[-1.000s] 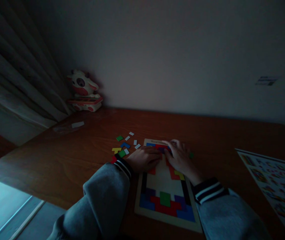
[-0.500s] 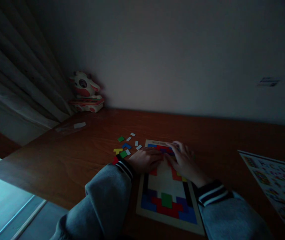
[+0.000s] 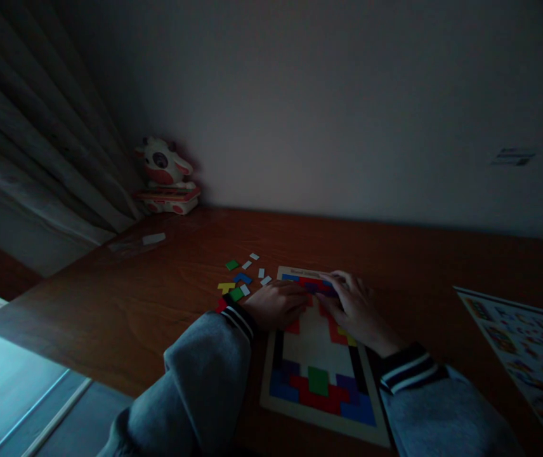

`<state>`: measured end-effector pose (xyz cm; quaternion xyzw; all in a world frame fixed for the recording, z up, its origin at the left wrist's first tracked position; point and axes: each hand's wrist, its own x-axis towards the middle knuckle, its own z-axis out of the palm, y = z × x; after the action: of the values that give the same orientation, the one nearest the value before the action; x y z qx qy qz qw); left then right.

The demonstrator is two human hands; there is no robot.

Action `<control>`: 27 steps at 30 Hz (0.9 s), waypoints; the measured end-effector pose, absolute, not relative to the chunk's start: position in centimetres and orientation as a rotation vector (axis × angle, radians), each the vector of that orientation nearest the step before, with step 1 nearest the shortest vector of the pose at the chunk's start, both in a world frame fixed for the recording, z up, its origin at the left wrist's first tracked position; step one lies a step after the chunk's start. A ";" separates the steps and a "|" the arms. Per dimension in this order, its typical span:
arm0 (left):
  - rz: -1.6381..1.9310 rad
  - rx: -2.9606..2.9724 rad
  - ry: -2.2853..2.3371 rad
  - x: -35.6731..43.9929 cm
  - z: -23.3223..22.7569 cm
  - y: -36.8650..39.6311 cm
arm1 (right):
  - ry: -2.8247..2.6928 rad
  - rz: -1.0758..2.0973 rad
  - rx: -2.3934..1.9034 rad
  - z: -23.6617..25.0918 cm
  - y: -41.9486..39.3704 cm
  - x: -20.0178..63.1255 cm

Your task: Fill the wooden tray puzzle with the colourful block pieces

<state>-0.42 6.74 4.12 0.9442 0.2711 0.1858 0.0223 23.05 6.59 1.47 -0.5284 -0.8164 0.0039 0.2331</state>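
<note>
Coloured pieces at the puzzle board's (image 3: 271,397) far end are pressed by both hands (image 3: 276,304) (image 3: 357,308); grips cannot be told, printing unreadable.

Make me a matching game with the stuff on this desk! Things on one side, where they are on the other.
Things:
1. cow toy
2. puzzle board
3. loose pieces
4. printed sheet

Places:
A. under both hands
B. desk's right edge
C. far left corner by the curtain
D. just left of the board

Pairs: 1-C, 2-A, 3-D, 4-B
</note>
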 end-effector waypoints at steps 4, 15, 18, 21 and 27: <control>0.584 2.923 0.836 -0.5 3.9 6.8 | -2.300 0.082 -1.387 1.7 6.5 23.3; 0.621 2.675 1.768 -4.7 6.6 7.4 | -2.130 0.158 -1.283 1.9 7.3 24.2; 0.473 2.535 1.774 -8.7 8.0 6.5 | -2.078 0.140 -1.246 2.1 7.6 24.4; 0.517 2.505 1.767 -11.6 8.5 4.7 | -2.047 0.105 -1.256 2.1 7.8 24.6; 0.446 2.548 1.803 -12.8 7.2 1.9 | -2.012 0.077 -1.290 2.2 7.7 24.7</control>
<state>-12.78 1.93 7.21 0.8082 0.5717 0.1414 -0.0056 24.68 7.74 2.22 -0.5018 -0.7829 0.0300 0.3666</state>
